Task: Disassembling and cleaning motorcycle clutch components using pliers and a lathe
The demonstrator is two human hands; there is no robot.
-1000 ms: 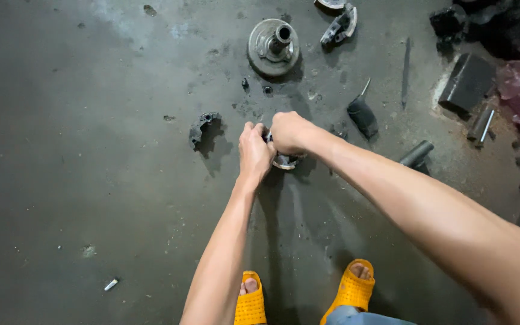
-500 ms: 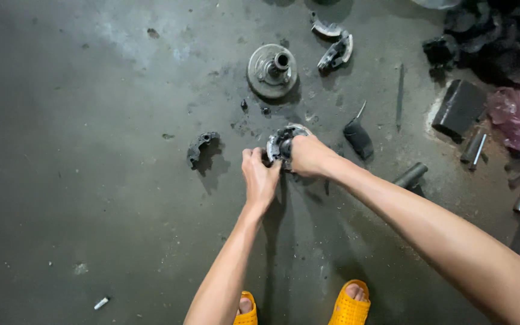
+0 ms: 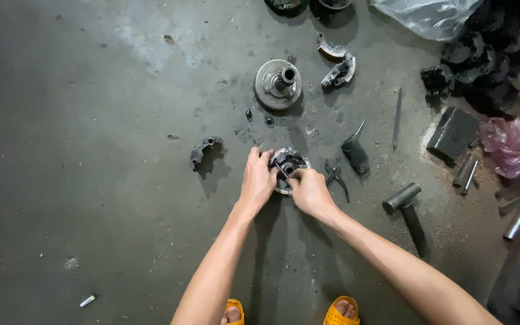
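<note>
Risk first: the thin tool [image 3: 280, 170] lies across the open face of the round metal part [image 3: 289, 165], which sits loose on the concrete floor [image 3: 91, 150] and is steadied by the hands alone. If the tool slips, the likely outcome is a fingertip caught against the part's inner edge. The small dark bits [image 3: 249, 112] on the floor just beyond could also be knocked away.

Left hand [image 3: 256, 179]: fingers curled around the part's left rim, gripping it.
Right hand [image 3: 310, 191]: fingers closed, pinching at the tool's near end over the part; exact grip cannot be told.

Surroundings: curved dark piece [image 3: 202, 148] to the left, pliers [image 3: 334, 176] just right, flanged hub [image 3: 278, 83] farther out toward the far edge.
</note>
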